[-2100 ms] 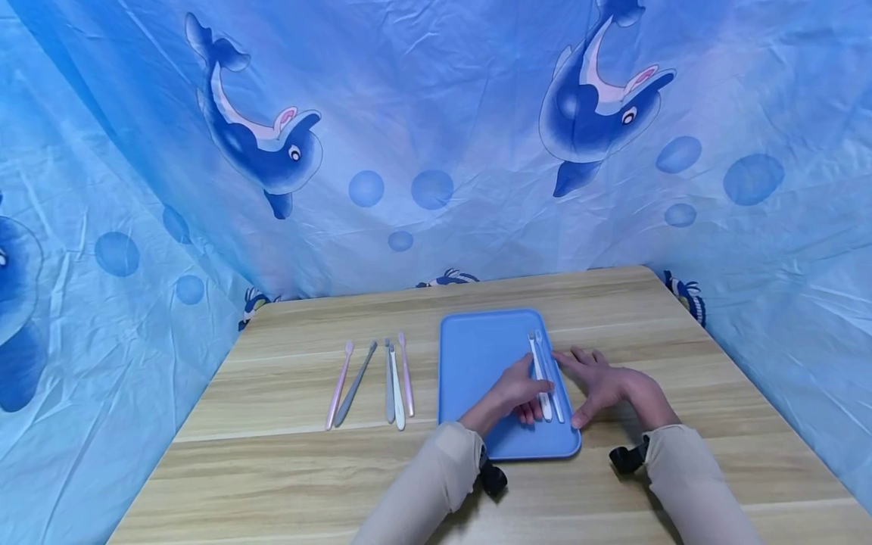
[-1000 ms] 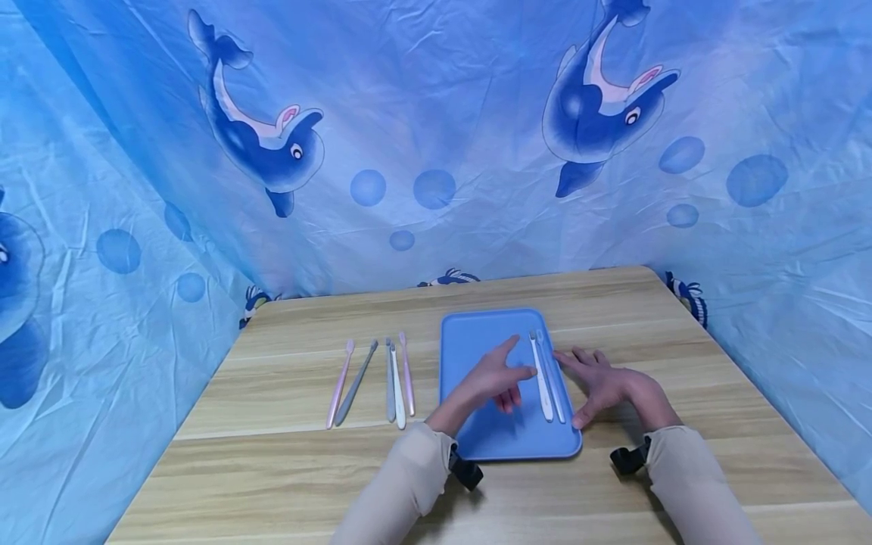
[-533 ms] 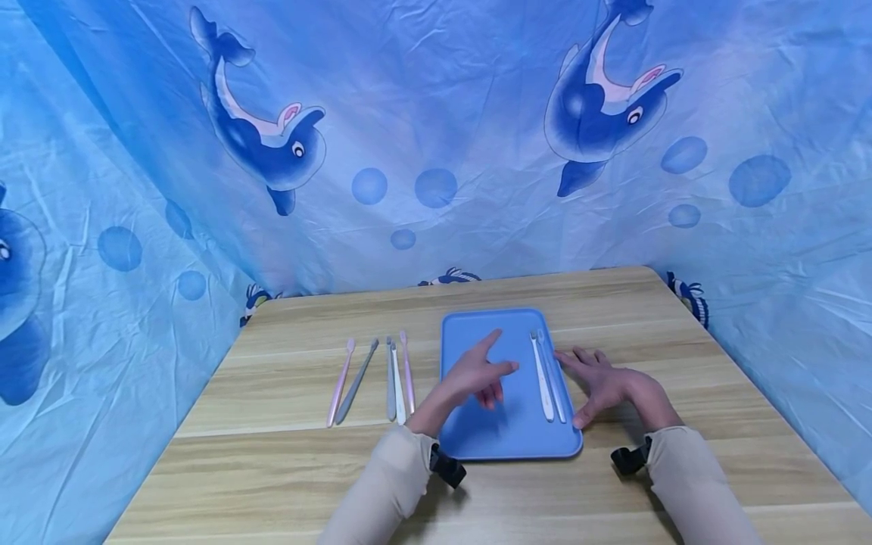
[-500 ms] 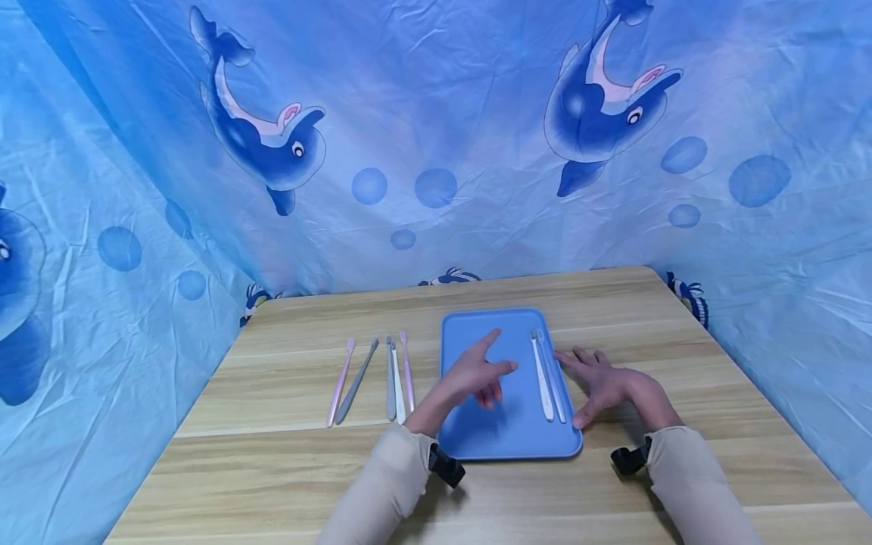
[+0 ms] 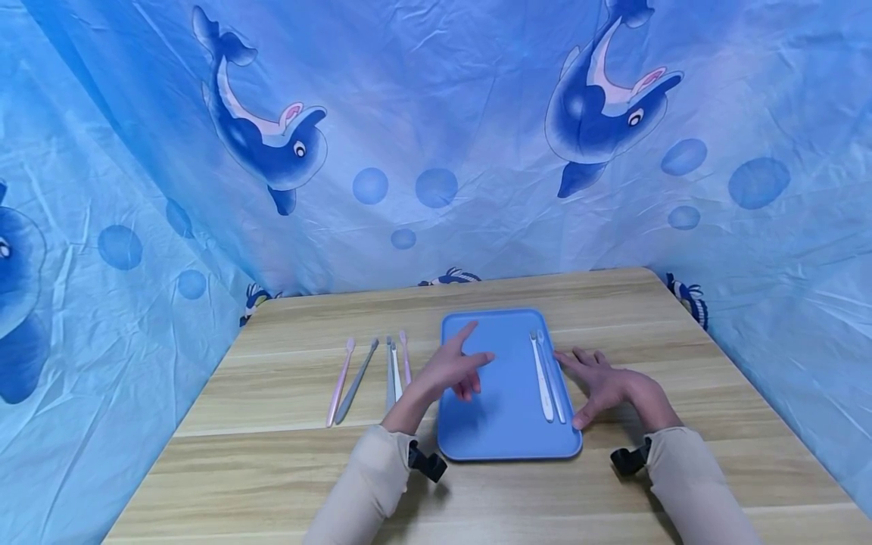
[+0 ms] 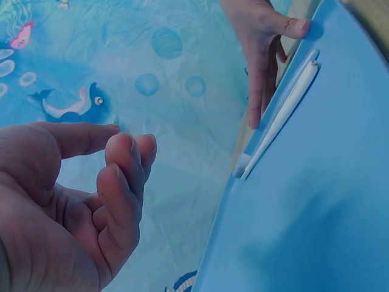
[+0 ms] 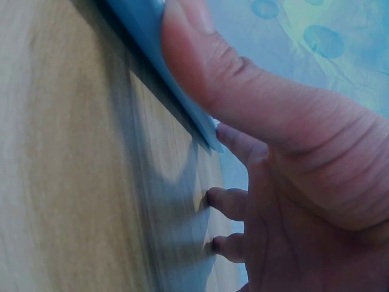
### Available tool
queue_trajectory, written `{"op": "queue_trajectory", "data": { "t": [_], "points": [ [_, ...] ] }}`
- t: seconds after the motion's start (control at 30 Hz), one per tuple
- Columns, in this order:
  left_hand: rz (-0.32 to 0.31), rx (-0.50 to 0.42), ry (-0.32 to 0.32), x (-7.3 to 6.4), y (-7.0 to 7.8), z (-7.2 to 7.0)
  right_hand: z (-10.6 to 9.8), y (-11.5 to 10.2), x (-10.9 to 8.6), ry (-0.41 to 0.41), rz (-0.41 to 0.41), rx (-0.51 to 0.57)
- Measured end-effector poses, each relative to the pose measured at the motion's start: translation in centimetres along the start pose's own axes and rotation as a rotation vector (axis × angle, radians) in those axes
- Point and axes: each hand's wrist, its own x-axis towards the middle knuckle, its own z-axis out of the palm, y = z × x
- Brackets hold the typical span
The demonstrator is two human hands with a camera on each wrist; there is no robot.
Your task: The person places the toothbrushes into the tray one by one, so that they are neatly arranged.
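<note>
My left hand hovers over the left side of a blue tray, forefinger and thumb extended and nothing held. In the left wrist view its other fingers bend loosely, with a shadow falling on the tray. A white toothbrush and a pale blue toothbrush lie side by side along the tray's right side. My right hand is spread beside the tray's right edge. Its thumb rests against the rim in the right wrist view, while other fingertips reach down to the table.
Left of the tray, several toothbrushes lie on the wooden table: a pink one, a dark grey one, then a grey-blue, a white and another pink one, partly hidden behind my left hand. A blue dolphin-print cloth hangs behind.
My left hand has let go of the white toothbrush on the tray and moved left, away from it, to the tray's left side. My right hand has stayed at the right edge.
</note>
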Motion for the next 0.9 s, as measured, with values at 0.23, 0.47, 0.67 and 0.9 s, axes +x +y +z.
{"op": "queue_trajectory", "data": {
  "t": [0.23,0.47,0.67,0.9],
  "points": [
    [0.013,0.009,0.02,-0.5,-0.5,-1.3,0.0,0.0,0.0,0.004,-0.005,0.006],
    [0.008,-0.001,0.046,-0.8,-1.1,-2.8,0.0,0.0,0.0,0.0,-0.002,0.011],
    [0.023,-0.021,0.082,-1.1,-2.0,-4.3,0.0,0.0,0.1,-0.002,-0.001,0.014],
    [0.024,-0.038,0.093,-1.7,-2.4,-5.5,0.0,0.1,0.1,-0.002,-0.015,0.001]
  ]
}}
